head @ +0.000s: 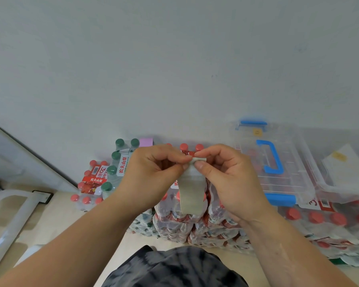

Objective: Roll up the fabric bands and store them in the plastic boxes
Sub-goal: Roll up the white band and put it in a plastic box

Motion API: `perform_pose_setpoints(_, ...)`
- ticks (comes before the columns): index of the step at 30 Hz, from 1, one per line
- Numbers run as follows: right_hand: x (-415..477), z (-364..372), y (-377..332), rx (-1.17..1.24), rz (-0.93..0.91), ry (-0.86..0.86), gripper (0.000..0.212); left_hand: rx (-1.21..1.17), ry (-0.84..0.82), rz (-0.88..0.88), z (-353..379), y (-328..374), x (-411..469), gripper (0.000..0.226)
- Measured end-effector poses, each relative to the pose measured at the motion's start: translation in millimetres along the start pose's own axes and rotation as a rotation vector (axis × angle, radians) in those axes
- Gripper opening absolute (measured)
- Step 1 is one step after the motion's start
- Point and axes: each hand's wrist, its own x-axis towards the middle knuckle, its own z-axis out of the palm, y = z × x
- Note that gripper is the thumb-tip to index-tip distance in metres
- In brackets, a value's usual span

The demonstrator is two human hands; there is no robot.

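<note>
A pale grey-green fabric band (192,193) hangs down between my two hands, in front of stacked water bottle packs. Its top end is curled into a small roll, pinched between the fingers and thumbs of both hands. My left hand (153,172) grips the roll from the left and my right hand (226,175) pinches it from the right, thumb on the front. A clear plastic box (278,162) with a blue handle and blue latches lies to the right on top of the bottle packs, its lid closed. A second clear box (344,170) sits beside it at the far right.
Shrink-wrapped packs of red-capped bottles (319,222) and green-capped bottles (114,162) stand against a white wall. A white frame (13,216) lies on the floor at left. My dark patterned clothing (174,268) fills the bottom centre.
</note>
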Motion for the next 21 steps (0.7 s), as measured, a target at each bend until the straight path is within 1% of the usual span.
perform_pose_setpoints(3, -1.3, 5.9, -2.1, 0.071, 0.051, -0.003, 0.028, -0.007, 0.020, 0.000, -0.2, -0.8, 1.8, 0.018)
perform_pose_setpoints(6, 0.3, 5.1, -4.3, 0.055, 0.068, 0.004, 0.028, -0.037, 0.040, -0.006, -0.1, 0.6, 2.4, 0.014)
perform_pose_setpoints(7, 0.7, 4.0, -5.1, 0.051, 0.063, 0.011, 0.025, -0.048, 0.042, -0.006, 0.0, 1.1, 2.2, 0.013)
perform_pose_setpoints(10, 1.7, 2.3, -5.7, 0.016, 0.039, 0.034, 0.008, -0.036, 0.043, 0.001, 1.0, 1.9, 1.9, 0.012)
perform_pose_setpoints(12, 2.2, 2.0, -3.3, -0.024, 0.049, 0.037, 0.006, -0.025, 0.035, -0.003, 1.4, 1.5, 2.2, 0.013)
perform_pose_setpoints(14, 3.0, 2.1, -1.9, -0.033, 0.050, 0.039, 0.007, -0.017, 0.030, -0.019, 1.3, 0.3, 2.5, 0.015)
perform_pose_setpoints(16, 3.7, 2.0, -1.5, -0.012, 0.033, 0.042, 0.013, -0.025, 0.022, -0.038, 0.8, -0.8, 2.7, 0.016)
perform_pose_setpoints(18, 4.9, 1.7, -2.2, 0.033, 0.041, 0.043, 0.022, -0.082, 0.007, -0.063, 0.6, -0.6, 2.8, 0.018)
perform_pose_setpoints(21, 6.0, 0.4, -3.9, 0.113, 0.080, 0.039, 0.023, -0.166, 0.005, -0.095, 1.4, 3.3, 4.2, 0.017)
